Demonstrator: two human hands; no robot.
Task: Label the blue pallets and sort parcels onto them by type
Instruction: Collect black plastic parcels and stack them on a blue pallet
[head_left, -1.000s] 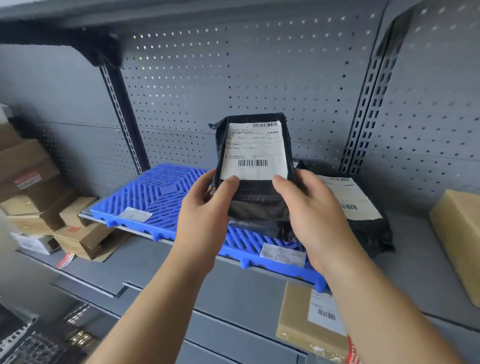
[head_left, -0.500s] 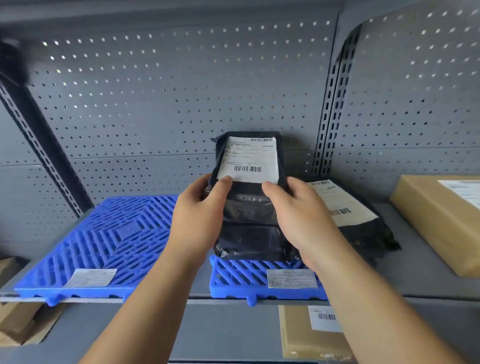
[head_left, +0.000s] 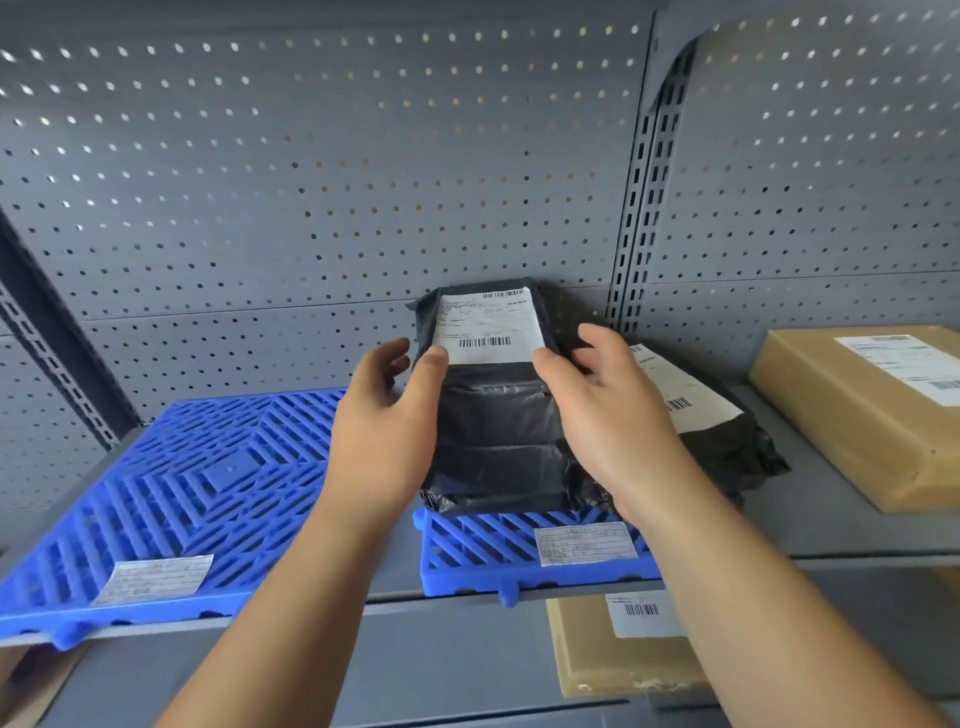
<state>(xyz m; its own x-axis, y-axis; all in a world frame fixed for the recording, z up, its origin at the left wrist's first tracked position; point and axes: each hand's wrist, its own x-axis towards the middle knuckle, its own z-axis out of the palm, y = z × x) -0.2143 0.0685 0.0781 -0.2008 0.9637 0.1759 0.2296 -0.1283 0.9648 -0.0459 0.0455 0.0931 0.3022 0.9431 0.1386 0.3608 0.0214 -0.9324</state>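
Parcel (head_left: 493, 441) is now standing on end on right blue pallet (head_left: 478, 551), beside another black parcel (head_left: 727, 441). Left hand (head_left: 384, 415) and right hand (head_left: 618, 415) are opening, only thumbs touching it, where both were gripping a moment ago. Placement is looking done.

This is a parcel storeroom, the sort found in a warehouse or courier depot. Grey metal racking fills the view: a perforated back panel (head_left: 311, 182), a slotted upright (head_left: 641, 208) and a flat steel shelf (head_left: 821, 525). On that shelf lie a left blue pallet (head_left: 208, 483) and a right blue pallet (head_left: 478, 551), each with a paper label (head_left: 156, 579) at its front edge. A black mailer bag (head_left: 498, 431) and a brown carton (head_left: 872, 415) carry printed barcode labels, and a lower carton (head_left: 608, 660) sits beneath.
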